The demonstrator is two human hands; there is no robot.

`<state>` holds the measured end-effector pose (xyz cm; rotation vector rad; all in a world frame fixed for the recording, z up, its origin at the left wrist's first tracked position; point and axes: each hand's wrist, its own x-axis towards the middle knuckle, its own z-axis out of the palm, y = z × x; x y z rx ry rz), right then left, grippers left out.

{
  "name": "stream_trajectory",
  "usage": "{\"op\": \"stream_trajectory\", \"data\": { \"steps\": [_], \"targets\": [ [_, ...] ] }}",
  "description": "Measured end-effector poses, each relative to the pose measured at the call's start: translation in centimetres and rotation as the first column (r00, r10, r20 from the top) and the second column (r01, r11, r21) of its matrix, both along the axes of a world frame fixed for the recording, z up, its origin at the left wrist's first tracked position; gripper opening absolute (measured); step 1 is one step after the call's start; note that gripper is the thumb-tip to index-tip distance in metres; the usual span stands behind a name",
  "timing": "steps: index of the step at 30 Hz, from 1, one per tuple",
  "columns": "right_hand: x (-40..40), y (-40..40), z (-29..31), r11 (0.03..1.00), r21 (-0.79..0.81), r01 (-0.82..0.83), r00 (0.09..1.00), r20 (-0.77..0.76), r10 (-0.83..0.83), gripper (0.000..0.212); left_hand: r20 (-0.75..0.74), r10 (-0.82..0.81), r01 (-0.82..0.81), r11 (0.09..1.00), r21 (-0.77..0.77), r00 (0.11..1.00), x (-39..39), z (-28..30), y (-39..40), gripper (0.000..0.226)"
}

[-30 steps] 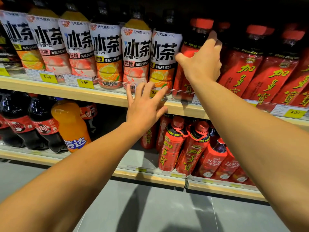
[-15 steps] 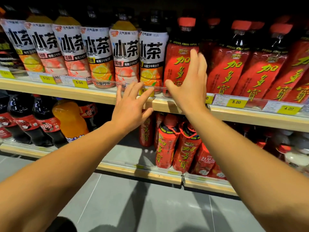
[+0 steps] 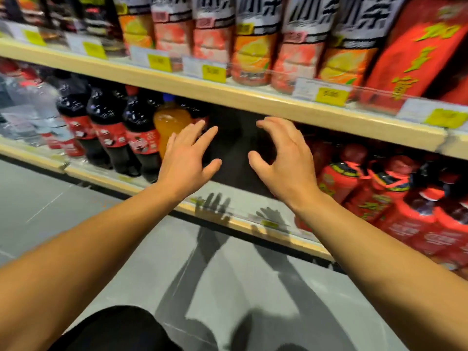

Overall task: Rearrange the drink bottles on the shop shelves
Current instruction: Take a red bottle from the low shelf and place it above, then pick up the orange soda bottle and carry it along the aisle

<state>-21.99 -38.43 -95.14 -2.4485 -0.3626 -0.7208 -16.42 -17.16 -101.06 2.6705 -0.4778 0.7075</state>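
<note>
Hands first: I see my left hand (image 3: 186, 158) and my right hand (image 3: 286, 160) side by side in front of a dark gap on the lower shelf (image 3: 141, 183), both empty, apart from each other. Left fingers (image 3: 202, 134) are spread and extended; right fingers (image 3: 273, 125) are curled like a claw, pinching nothing. Just left of the left hand stands an orange bottle (image 3: 169, 122), then dark cola bottles (image 3: 106, 122) further left. Right of the right hand sit red bottles (image 3: 339, 173). Tea bottles (image 3: 253, 46) line the upper shelf (image 3: 253, 97), blurred.
</note>
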Motion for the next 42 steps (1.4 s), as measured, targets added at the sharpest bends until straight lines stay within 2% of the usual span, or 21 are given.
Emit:
{"op": "stream_trajectory", "data": {
  "steps": [4, 9, 16, 18, 21, 22, 26, 30, 34, 37, 42],
  "targets": [
    [2.1, 6.3, -2.0, 0.998, -0.042, -0.051, 0.989, -0.144, 0.044, 0.053, -0.080, 0.057, -0.062, 0.996, -0.061, 0.995, 1.5, -2.5, 6.7, 0.072],
    [6.4, 12.7, -3.8, 0.996, -0.064, -0.056, 0.969, -0.243, 0.039, 0.053, -0.133, 0.076, -0.094, 0.987, -0.130, 0.988, 3.8, -4.6, 13.0, 0.075],
    [13.9, 17.6, -5.5, 0.997, 0.014, 0.070, 0.943, -0.328, -0.062, 0.067, -0.160, 0.061, -0.097, 0.968, -0.232, 0.985, 6.8, -6.1, 16.6, 0.074],
    [15.8, 18.3, -5.5, 0.993, 0.013, 0.113, 0.927, -0.362, -0.101, 0.063, -0.163, 0.058, -0.100, 0.958, -0.267, 0.985, 7.3, -6.5, 16.4, 0.074],
    [17.9, 19.4, -5.4, 0.994, 0.019, 0.104, 0.904, -0.420, -0.086, 0.039, -0.166, 0.047, -0.095, 0.951, -0.295, 0.985, 7.6, -7.2, 15.7, 0.074],
    [18.2, 19.7, -5.5, 0.996, 0.019, 0.092, 0.899, -0.432, -0.075, 0.037, -0.169, 0.043, -0.092, 0.952, -0.292, 0.985, 7.6, -7.5, 15.4, 0.074],
    [18.1, 19.9, -6.6, 0.982, 0.158, 0.107, 0.926, -0.375, -0.040, 0.042, -0.169, 0.031, -0.081, 0.950, -0.302, 0.985, 7.3, -8.7, 14.6, 0.079],
    [15.5, 16.8, -7.7, 0.958, 0.273, 0.089, 0.945, -0.326, 0.005, 0.065, -0.212, 0.029, -0.088, 0.958, -0.273, 0.977, 6.7, -9.5, 13.2, 0.087],
    [13.2, 12.9, -9.5, 0.918, 0.396, 0.021, 0.970, -0.229, 0.077, 0.083, -0.327, -0.054, -0.013, 0.980, -0.201, 0.943, 7.0, -10.8, 10.6, 0.103],
    [12.7, 10.7, -10.7, 0.862, 0.503, 0.064, 0.972, -0.226, 0.059, 0.077, -0.377, -0.072, -0.011, 0.977, -0.213, 0.924, 7.7, -12.2, 8.3, 0.118],
    [13.5, 8.2, -11.2, 0.717, 0.675, 0.174, 0.970, -0.244, -0.006, 0.039, -0.399, -0.077, -0.052, 0.952, -0.301, 0.914, 10.0, -14.2, 5.7, 0.126]
  ]
}}
